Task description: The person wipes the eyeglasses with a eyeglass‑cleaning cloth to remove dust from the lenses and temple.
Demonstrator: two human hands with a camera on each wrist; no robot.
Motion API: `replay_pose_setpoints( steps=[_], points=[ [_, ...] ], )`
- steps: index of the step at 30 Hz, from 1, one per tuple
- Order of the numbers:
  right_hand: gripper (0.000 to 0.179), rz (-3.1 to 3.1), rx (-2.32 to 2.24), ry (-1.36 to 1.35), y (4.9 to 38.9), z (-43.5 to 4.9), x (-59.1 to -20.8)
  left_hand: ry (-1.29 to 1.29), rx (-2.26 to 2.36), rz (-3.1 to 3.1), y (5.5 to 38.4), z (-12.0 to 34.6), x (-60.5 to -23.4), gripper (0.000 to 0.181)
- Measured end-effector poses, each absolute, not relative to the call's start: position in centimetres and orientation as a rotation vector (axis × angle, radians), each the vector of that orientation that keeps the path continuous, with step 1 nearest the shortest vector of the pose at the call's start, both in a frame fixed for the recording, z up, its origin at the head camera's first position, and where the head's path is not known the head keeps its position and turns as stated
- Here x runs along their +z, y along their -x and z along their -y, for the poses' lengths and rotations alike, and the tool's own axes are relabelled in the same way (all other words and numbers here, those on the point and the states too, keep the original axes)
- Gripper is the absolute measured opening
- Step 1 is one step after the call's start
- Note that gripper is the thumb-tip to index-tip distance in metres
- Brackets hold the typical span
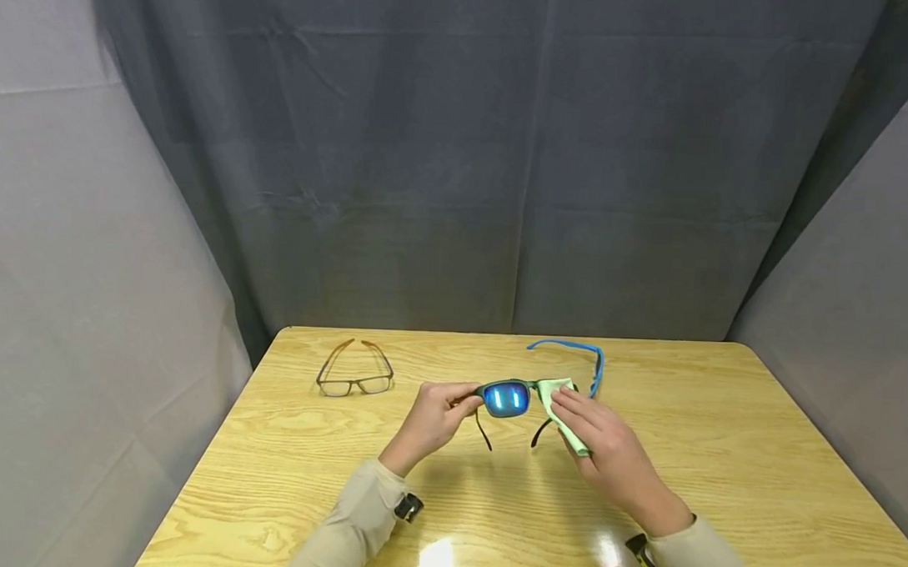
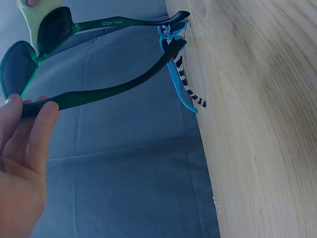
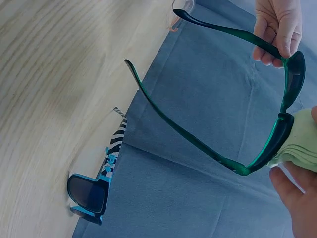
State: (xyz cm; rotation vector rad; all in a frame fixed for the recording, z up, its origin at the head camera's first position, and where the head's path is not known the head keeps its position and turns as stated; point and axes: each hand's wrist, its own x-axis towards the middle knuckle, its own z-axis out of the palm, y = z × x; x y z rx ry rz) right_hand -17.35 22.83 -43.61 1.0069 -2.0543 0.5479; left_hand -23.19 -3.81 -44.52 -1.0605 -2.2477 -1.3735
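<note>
Dark green sunglasses (image 1: 506, 399) with blue mirrored lenses are held up over the table, temples unfolded. My left hand (image 1: 438, 416) pinches them at one end of the frame, by the hinge; in the left wrist view its thumb and fingers (image 2: 45, 119) close on the start of the temple. On the other lens my right hand (image 1: 606, 443) holds a folded pale green cloth (image 1: 562, 408), which covers that lens's front. From the right wrist view, the cloth (image 3: 302, 141) lies against the lens, with the right hand (image 3: 299, 198) gripping it.
Clear eyeglasses (image 1: 355, 387) with brownish temples lie unfolded at the back left of the wooden table (image 1: 267, 477). Blue sunglasses (image 1: 598, 368) with a black-and-white striped temple (image 3: 118, 136) lie at the back right, behind the right hand. A grey curtain (image 1: 457, 192) stands behind the table.
</note>
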Motion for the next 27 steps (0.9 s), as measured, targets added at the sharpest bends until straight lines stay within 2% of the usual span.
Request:
replay_pose_setpoints(
  steps=[17,27],
  points=[
    [0.048,2.167,0.584,-0.819,17.56,-22.91,-44.14,1.085,-1.415,2.310,23.09,3.78,-44.46,0.024],
    [0.053,2.173,0.541,-0.851,18.13,-22.29,-44.21,1.081,-1.432,2.289,23.09,3.48,-44.70,0.023]
  ],
)
